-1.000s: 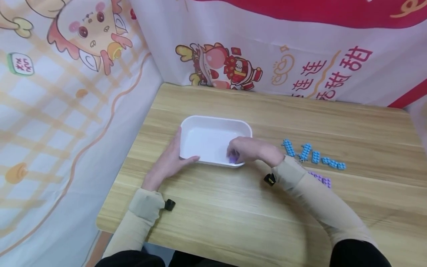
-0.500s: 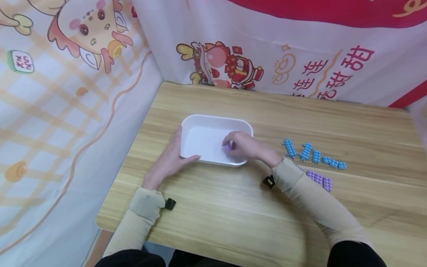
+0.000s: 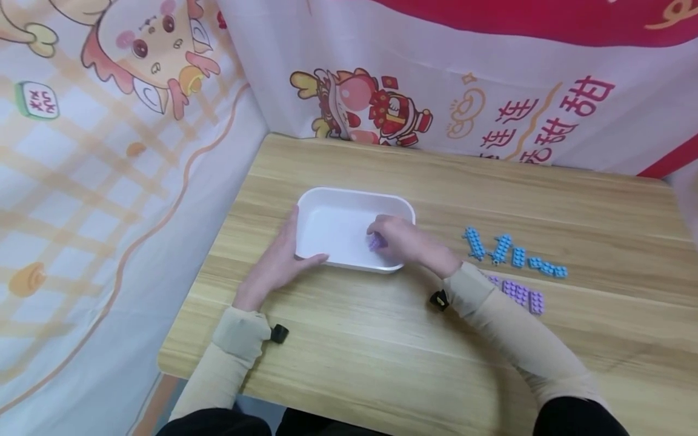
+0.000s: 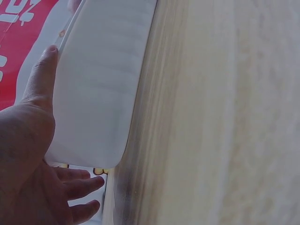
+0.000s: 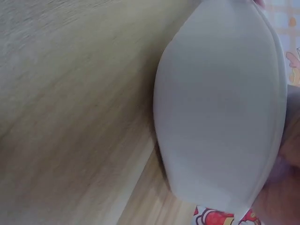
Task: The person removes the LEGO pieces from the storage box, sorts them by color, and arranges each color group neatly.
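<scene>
A white plastic tray (image 3: pixel 332 227) stands on the table. My left hand (image 3: pixel 275 260) rests against its left end in the head view, fingers along the outer wall and thumb at the near rim. In the left wrist view that thumb (image 4: pixel 44 77) lies straight along the side, the other fingers extended past the corner. Inside the right part of the tray, my right hand (image 3: pixel 400 239) holds a purple building brick (image 3: pixel 376 242) in its fingers, which partly cover it. In the right wrist view the tray's wall (image 5: pixel 220 103) blocks most of that hand.
Right of the tray, several blue building bricks (image 3: pixel 501 248) lie in a loose row on the wooden table (image 3: pixel 349 339). Purple bricks (image 3: pixel 515 292) lie closer, partly behind the right sleeve (image 3: pixel 507 333). Printed curtains (image 3: pixel 272 60) hang behind and left of the table.
My right hand has moved from the tray's near right corner up and slightly inward, with the purple brick in its fingers. The left hand stays at the tray's left end.
</scene>
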`<state>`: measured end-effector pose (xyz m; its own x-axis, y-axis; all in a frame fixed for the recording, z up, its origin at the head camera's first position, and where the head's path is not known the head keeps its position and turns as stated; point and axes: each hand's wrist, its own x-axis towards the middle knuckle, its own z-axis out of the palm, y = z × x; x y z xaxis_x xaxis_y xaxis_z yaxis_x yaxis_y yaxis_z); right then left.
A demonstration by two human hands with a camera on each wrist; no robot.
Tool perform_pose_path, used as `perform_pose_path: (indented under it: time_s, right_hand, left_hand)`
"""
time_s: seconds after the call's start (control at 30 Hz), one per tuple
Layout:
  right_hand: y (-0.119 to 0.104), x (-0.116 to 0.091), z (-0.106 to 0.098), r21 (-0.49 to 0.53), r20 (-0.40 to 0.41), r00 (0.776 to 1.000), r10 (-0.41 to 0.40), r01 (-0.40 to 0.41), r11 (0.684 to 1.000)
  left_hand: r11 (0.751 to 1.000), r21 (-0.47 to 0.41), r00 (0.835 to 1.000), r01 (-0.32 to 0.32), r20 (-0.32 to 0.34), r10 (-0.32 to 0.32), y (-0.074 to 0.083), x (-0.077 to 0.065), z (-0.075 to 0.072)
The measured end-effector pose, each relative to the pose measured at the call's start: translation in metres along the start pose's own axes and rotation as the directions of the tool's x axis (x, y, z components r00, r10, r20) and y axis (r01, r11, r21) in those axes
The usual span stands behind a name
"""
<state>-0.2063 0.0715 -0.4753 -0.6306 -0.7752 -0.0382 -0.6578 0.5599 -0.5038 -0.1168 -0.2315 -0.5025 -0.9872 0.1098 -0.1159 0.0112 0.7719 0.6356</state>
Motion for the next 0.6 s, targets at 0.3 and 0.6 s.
perform_pose_path:
  time_s: [0.3,0.6]
  right_hand:
    - [0.0007,0.0005,0.0056,-0.004,-0.022,0.999,0.038,-0.038,0.999]
    - [0.0014,-0.0005,0.0071,0.075,-0.129,0.991,-0.028,0.038,0.996]
  left_hand:
    - [0.999,-0.024,0.999,-0.024,-0.022,0.023,0.0002,0.0023,0.0032]
    - [1.000,-0.016,1.000,-0.005,-0.007,0.005,0.0011,0.0013,0.0007]
